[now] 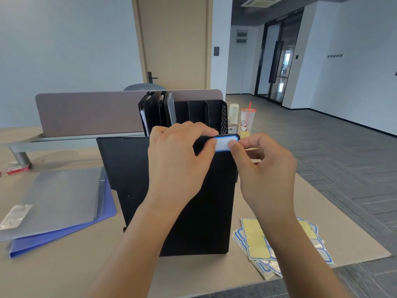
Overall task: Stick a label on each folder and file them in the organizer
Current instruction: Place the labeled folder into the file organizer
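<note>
The label (223, 144), white with a blue border, sits at the top right corner of the black folder (189, 201), which I have propped up off the desk (64, 274) so that corner comes up to my fingers. My left hand (178, 160) curls over the folder's top edge, thumb pressing the label's left end to steady both. My right hand (266, 168) pinches or presses the label's right end between thumb and forefinger; I can't quite tell whether that end is already stuck down or only being laid on. Holding both ends should let me set it square before smoothing it flat.

Just behind the folder stands the black organizer (214, 112), with several folders already upright in its left slots and the right slots free, so the way in looks open. To my left lie a grey folder (62, 196) on a blue folder (64, 239), both seemingly unlabelled, with a small clear packet (15, 216) on top. The label sheets (264, 244) are fanned by my right forearm, within easy reach. A plastic cup (247, 121) with a straw stands beside the organizer, near enough to knock when filing
</note>
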